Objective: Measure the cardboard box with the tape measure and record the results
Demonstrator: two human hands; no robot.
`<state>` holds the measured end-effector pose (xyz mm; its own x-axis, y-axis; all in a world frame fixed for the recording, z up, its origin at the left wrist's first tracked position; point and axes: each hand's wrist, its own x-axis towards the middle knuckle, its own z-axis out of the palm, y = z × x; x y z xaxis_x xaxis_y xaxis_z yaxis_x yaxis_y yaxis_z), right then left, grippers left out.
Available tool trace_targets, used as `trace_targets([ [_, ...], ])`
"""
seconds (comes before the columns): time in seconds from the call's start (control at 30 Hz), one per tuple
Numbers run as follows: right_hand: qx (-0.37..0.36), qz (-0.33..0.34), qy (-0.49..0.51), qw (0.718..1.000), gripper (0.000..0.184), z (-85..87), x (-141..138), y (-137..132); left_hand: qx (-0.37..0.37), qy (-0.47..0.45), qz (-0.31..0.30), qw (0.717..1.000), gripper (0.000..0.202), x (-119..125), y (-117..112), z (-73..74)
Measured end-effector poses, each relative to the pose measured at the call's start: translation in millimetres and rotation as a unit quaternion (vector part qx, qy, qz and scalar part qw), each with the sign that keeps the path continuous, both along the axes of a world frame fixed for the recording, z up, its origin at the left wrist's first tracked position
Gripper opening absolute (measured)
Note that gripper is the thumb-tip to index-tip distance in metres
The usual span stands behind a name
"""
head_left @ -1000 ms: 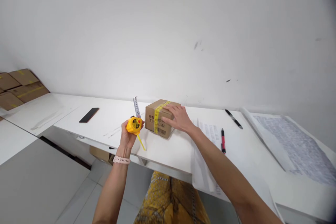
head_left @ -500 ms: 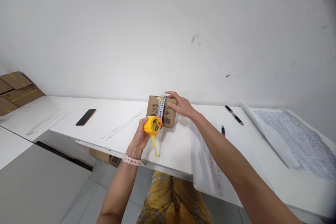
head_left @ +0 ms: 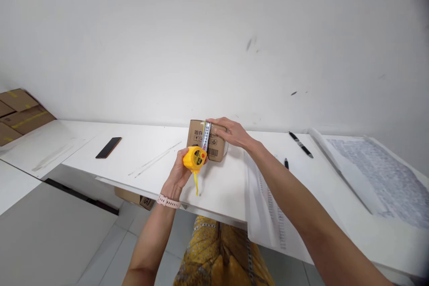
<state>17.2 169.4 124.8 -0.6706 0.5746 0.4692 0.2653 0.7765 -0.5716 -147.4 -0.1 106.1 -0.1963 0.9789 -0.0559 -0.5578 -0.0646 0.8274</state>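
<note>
A: What do we have in our left hand (head_left: 177,173)?

B: A yellow tape measure (head_left: 193,159). We keep the fingers closed round its case, and a yellow strap (head_left: 196,183) hangs below it.

A: Where is the cardboard box (head_left: 219,145)?

B: In front of us on the white table (head_left: 223,194), near the wall (head_left: 161,53), its printed side towards us. We cannot tell whether its base sits quite flat.

A: And the metal tape (head_left: 206,134)?

B: We see it run a short way out of the case, up across the printed side to the top edge of the box.

A: What about our right hand (head_left: 234,134)?

B: It clasps the upper right part of the box, thumb bent on the printed side, fingers along the top edge by the end of the tape. We cannot tell whether the fingertips pinch the tape too.

A: What lies around us?

B: A phone (head_left: 108,148) well off to our left, with stacked boxes (head_left: 25,118) farther over. To our right we have papers (head_left: 264,208), a black pen (head_left: 300,145) and a second pen (head_left: 286,163), partly hidden by our forearm.
</note>
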Motion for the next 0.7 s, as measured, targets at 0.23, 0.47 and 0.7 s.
trace_targets([
  [0.23,-0.017,0.0,0.014,1.0,0.041,0.1,-2.6,4.3,0.025,0.088,-0.055,0.994,0.062,-12.6,-18.6,-45.5],
  [0.47,-0.033,-0.008,0.019,0.999,0.04,-0.4,-1.1,6.1,0.008,0.061,-0.064,0.996,0.067,-18.9,-24.0,-71.1],
  [0.7,-0.029,-0.004,0.018,0.999,0.04,0.2,-0.7,4.7,0.015,0.034,-0.067,0.997,0.064,-20.0,-22.8,-75.0],
])
